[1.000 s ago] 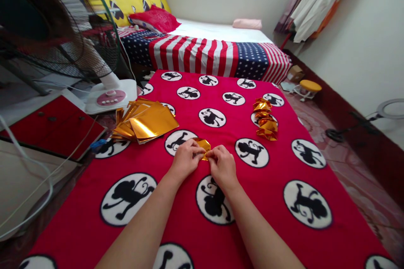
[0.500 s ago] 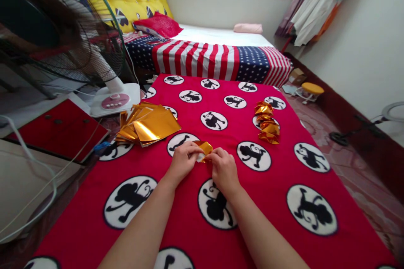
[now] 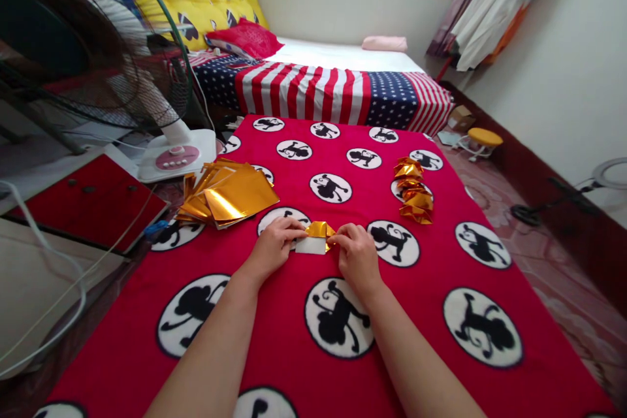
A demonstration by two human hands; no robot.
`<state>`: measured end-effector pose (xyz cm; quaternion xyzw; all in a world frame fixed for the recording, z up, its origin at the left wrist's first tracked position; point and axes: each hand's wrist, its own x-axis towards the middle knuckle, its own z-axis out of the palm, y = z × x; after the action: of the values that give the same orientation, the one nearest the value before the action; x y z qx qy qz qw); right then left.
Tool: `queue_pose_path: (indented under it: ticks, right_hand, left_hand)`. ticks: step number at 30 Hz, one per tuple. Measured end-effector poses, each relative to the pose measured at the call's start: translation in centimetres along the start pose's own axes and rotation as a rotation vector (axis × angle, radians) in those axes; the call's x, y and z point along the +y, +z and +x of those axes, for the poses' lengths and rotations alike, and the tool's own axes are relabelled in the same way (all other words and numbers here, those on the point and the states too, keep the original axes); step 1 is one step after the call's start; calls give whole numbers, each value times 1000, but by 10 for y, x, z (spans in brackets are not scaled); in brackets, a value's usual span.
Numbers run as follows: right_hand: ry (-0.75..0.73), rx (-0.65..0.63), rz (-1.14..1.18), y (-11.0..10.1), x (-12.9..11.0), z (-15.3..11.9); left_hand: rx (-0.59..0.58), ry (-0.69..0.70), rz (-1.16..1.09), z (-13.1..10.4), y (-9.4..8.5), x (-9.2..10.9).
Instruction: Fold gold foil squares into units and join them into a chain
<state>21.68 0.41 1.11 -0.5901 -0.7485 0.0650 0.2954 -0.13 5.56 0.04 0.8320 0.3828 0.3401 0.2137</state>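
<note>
A partly folded sheet of gold foil paper (image 3: 317, 230) lies on the red cloth between my hands, its white back showing along the near side. My left hand (image 3: 275, 241) pinches its left edge between thumb and fingers. At the right end, my right hand (image 3: 356, 249) grips a gold corner with thumb and forefinger. To the left is a fanned stack of flat gold foil sheets (image 3: 240, 194). Over on the right sits a row of several folded gold foil pieces (image 3: 415, 192), close together.
The red cloth (image 3: 392, 313) with monkey prints covers the work surface. A fan (image 3: 169, 157) stands at the left, beside a red panel (image 3: 93, 199). Behind is a bed (image 3: 313, 88) with a striped cover. A yellow stool (image 3: 484, 137) stands on the floor at right.
My hands have moved apart, the left to the left and the right to the right. More of the foil paper's white back and folded gold part now shows between them.
</note>
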Motion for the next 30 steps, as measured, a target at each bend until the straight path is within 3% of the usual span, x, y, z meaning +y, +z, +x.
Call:
queue_pose_path:
  ticks: [7,12,19,30]
  right_hand:
    - [-22,37,114,1,6,4]
    - [-66,31,136,3,18,16]
    - [-122,16,100,6,13,6]
    - [-5,4,222,-2,1,1]
  left_hand:
    - [-52,71,109,3,-3,12]
    - [-101,108,47,5,1,21]
    - [-101,54,-97,4,-5,18]
    - [-118,-67,-198,4,-6,12]
